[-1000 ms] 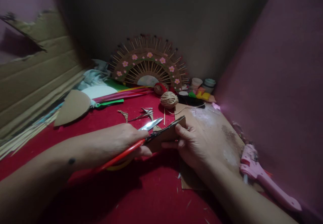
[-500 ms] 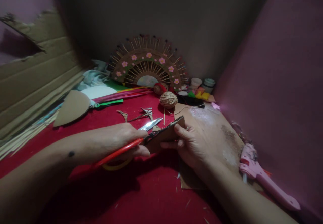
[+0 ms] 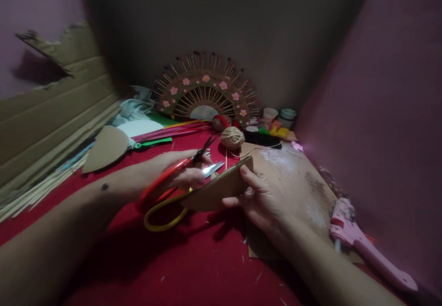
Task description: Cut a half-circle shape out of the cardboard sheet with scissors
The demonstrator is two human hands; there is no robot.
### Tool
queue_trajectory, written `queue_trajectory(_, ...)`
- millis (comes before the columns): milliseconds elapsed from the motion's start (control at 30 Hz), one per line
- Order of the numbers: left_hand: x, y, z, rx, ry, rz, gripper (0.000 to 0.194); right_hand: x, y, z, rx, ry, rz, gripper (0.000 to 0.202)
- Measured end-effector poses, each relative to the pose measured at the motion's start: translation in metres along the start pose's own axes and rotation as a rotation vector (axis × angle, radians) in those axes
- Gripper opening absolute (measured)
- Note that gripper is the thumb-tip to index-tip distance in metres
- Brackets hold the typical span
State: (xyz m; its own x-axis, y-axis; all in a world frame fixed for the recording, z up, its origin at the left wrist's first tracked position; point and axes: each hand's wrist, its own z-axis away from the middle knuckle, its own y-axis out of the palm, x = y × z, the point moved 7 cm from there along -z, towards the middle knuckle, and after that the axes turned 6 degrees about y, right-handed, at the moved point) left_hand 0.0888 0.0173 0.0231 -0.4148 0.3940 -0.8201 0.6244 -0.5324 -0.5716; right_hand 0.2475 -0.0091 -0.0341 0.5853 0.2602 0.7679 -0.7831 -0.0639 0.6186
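In the near middle, over the red surface (image 3: 217,260), the right hand (image 3: 265,200) grasps the cardboard (image 3: 216,193), thumb on the facing side and 1 finger along the lower part; the other fingers are partly hidden. The left hand (image 3: 177,158) has its fingers closed around the scissors (image 3: 168,172), beside the left end of the cardboard. Red and yellow handles show, with a bright blade (image 3: 213,169) and dark tips; whether they belong to 1 pair or 2, I cannot tell.

The cardboard is tilted, its straight edge up and its curved edge down. It looks light and fairly stiff, likely to crease if pinched hard, with little slip on its matte face. A flat grip near the right end suits it, fingers away from the blade.

Beyond lie the twine (image 3: 232,138) and the flowered fan (image 3: 206,78). On the left are a cut piece (image 3: 106,148) and sticks (image 3: 44,188); on the right, the board (image 3: 297,172) and glue gun (image 3: 348,228). No brand, label or writing can be read.
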Motion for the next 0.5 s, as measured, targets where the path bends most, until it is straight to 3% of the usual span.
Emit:
queue_trajectory(67,-0.006,0.011,0.001,0.05,0.01,0.119,0.04,-0.003,-0.001,-0.001,-0.006,0.03,-0.003,0.028)
queue_trajectory(267,-0.008,0.02,-0.002,-0.018,0.055,0.264,0.03,-0.006,0.001,-0.001,0.047,0.123,0.137,0.032)
queue_trajectory(500,-0.015,0.026,-0.002,0.08,0.087,0.268,0.026,0.007,0.004,0.003,0.01,0.027,0.184,0.016)
